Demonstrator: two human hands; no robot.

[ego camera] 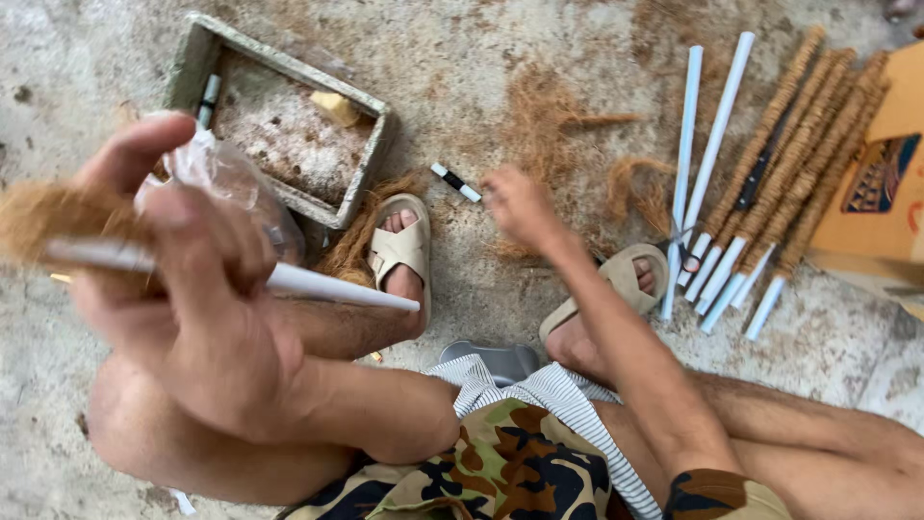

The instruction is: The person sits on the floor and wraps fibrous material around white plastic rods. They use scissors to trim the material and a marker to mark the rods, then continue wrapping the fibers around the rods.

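Hands (pixel 183 289) over concrete floor (pixel 462 87) (fibre-strewn)

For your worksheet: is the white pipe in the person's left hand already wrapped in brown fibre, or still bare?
Partly wrapped. The white pipe is bare toward its free end, while brown fibre covers the end beside the left hand.

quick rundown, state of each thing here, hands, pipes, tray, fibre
left hand: raised, gripping a white pipe
white pipe: held level, coir fibre at its far end
right hand: reaching down to the floor, holding nothing
tray: on the floor, open, a yellowish lump inside
wrapped pipes: lying in a row, coir-covered, white ends bare
bare pipes: lying on the floor, unwrapped
loose fibre: scattered on the floor
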